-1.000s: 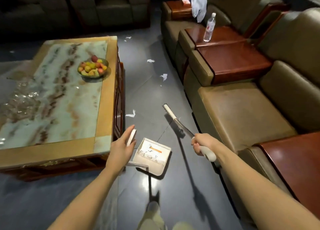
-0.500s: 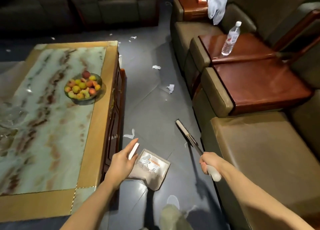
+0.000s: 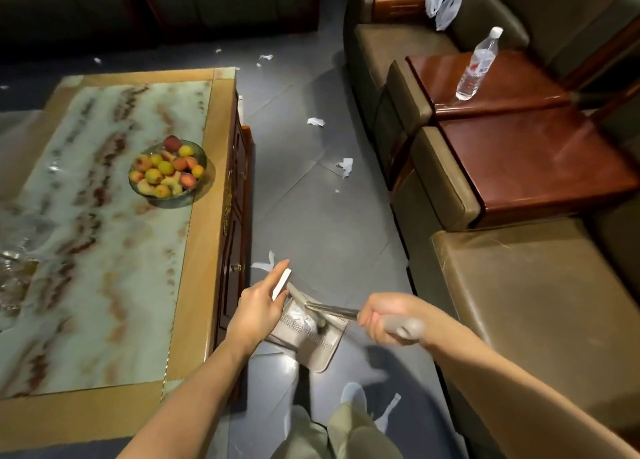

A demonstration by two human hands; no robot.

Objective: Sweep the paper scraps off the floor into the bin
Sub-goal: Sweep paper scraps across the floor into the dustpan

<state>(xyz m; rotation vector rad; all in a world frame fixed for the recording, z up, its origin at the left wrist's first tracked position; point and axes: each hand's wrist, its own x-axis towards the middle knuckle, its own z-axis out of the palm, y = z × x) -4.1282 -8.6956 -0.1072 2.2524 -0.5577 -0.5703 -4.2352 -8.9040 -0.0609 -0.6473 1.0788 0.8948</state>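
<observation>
Left hand curled round white handle of dustpan, right hand clenched on grip of brush. Underneath, grey floor beside coffee table; brush shaft crossing dustpan; paper scraps scattered ahead, nearest just beyond left fingertips.

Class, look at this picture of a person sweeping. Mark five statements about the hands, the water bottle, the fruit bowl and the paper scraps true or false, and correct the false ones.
1. The right hand holds the brush. True.
2. The water bottle lies on the floor. False: it stands upright on a wooden side table.
3. Paper scraps lie on the floor. True.
4. The fruit bowl sits on a sofa. False: it is on the marble-topped table.
5. The left hand is empty. False: it holds the dustpan by its white handle.
</observation>
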